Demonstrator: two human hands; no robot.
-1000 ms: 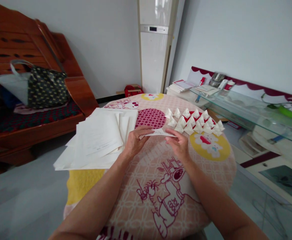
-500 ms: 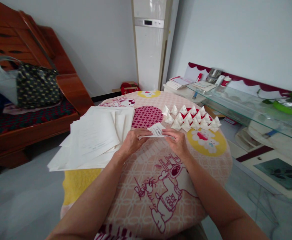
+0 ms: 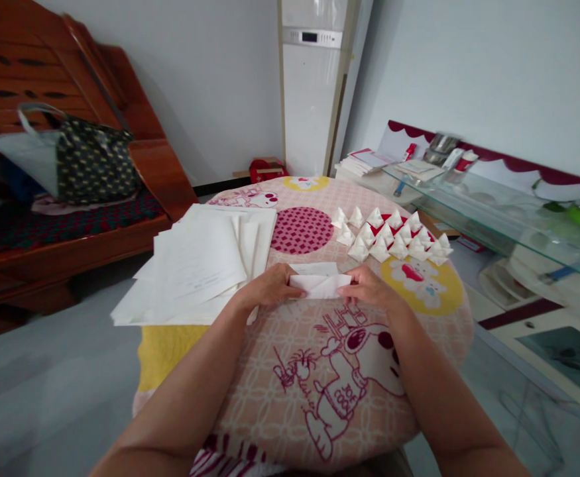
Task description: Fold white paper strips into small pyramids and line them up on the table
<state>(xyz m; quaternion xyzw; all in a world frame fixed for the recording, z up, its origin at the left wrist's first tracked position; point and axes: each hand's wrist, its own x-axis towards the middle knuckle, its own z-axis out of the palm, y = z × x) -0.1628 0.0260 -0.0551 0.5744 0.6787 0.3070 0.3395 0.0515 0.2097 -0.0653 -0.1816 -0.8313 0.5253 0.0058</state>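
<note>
A small folded white paper [image 3: 319,283] lies on the round table with a pink cartoon cloth [image 3: 329,384]. My left hand [image 3: 266,292] pinches its left end and my right hand [image 3: 375,291] pinches its right end, fingers closed on the paper. A spread stack of white sheets [image 3: 197,268] lies just left of my left hand. Several small folded white paper triangles [image 3: 392,236] stand in rows beyond my right hand.
A wooden bench [image 3: 71,218] with a patterned bag [image 3: 91,162] stands at the left. A tall white air conditioner [image 3: 312,86] is at the back. A glass shelf unit [image 3: 508,218] with books and cups runs along the right, close to the table.
The paper was held up off the table and partly open; now it is folded narrower and pressed down on the cloth, with both hands at its ends.
</note>
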